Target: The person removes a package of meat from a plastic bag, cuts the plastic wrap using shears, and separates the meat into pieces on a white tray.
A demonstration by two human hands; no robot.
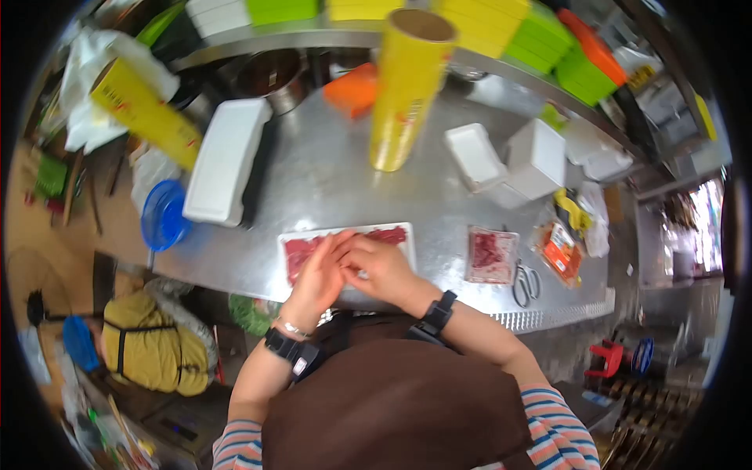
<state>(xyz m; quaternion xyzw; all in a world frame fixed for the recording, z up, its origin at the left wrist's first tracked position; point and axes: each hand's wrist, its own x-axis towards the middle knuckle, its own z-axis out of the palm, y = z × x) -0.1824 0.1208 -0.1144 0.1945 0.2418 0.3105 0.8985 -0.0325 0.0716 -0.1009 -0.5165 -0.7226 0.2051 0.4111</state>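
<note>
My left hand (317, 271) and my right hand (379, 266) meet over a white tray of red sliced meat (389, 234) at the table's near edge. The left fingers stretch up and inward, touching the right fingers. My right hand is curled, its thumb and fingers drawn together. Whatever may be between the right fingers is hidden. The meat shows on both sides of my hands, which cover the tray's middle. To the right lies a clear pack of red meat (492, 255), with scissors (526, 283) beside it.
A yellow roll (407, 94) stands upright on the steel table (329, 184). A long white box (227, 160) and blue basket (165, 215) are left. White containers (537, 160) and an orange packet (559, 251) are right. Another person in yellow (149, 345) is at lower left.
</note>
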